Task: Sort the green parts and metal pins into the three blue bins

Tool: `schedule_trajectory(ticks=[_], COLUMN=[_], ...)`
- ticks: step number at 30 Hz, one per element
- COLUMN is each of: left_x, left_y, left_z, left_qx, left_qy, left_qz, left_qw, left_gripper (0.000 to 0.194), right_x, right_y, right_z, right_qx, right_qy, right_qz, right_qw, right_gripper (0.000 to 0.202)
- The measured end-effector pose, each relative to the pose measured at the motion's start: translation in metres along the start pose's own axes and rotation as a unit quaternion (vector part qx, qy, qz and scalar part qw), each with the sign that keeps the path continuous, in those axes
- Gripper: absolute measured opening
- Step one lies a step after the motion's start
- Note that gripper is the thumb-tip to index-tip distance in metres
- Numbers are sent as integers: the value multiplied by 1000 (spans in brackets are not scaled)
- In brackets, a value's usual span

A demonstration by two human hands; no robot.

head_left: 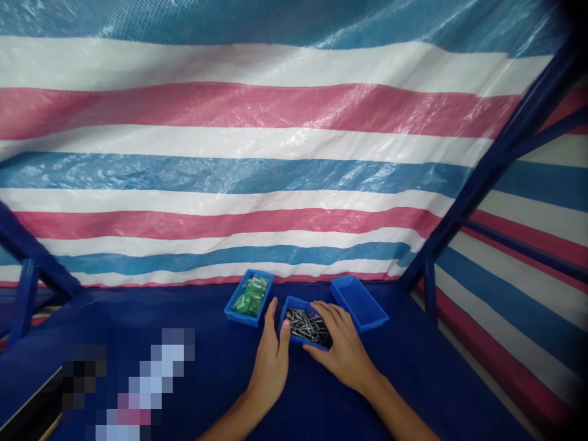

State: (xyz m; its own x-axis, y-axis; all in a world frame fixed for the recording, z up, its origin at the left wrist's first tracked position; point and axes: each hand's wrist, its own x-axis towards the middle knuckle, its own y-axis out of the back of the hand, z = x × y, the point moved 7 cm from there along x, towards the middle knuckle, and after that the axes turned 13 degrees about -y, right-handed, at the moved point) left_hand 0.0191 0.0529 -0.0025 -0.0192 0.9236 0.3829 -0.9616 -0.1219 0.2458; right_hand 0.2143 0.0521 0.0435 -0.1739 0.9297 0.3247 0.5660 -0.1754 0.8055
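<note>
A blue plastic bin (297, 301) holding many thin, silvery, nail-like metal pieces (307, 324) sits between my hands on the dark blue tabletop. My left hand (269, 361) is at the bin's left side, fingers stretched forward and thumb apart, with nothing in it. Over the right end of the same bin, my right hand (342, 346) spans it, fingertips at the back rim and thumb at the front wall. To the left stands another blue bin (243, 318) with green and clear small pieces (252, 294). An empty blue bin (361, 300) lies behind my right hand.
The dark blue tabletop (184, 318) reaches back to a striped plastic sheet (229, 226). Blue frame posts (478, 184) rise at both sides. At the lower left are a blurred-out, pixelated patch (156, 380) and a dark, light-edged object (37, 404).
</note>
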Motion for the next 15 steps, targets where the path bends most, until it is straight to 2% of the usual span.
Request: schedule_trajectory(ticks=[7,10,15], left_x=[1,3,4], left_y=[0,2,2], left_z=[1,1,-3], left_qx=[-11,-13,-9], left_qy=[2,0,17], left_qz=[0,6,-6], left_qw=[1000,1000,1000], left_gripper=[60,58,60], right_x=[-1,-1,3], right_y=[1,-2,-5], right_z=[3,3,20], right_qx=[31,69,127], right_qy=[-7,9,-62], right_qz=[15,-20,-11], right_qw=[999,997,990], right_gripper=[85,88,103])
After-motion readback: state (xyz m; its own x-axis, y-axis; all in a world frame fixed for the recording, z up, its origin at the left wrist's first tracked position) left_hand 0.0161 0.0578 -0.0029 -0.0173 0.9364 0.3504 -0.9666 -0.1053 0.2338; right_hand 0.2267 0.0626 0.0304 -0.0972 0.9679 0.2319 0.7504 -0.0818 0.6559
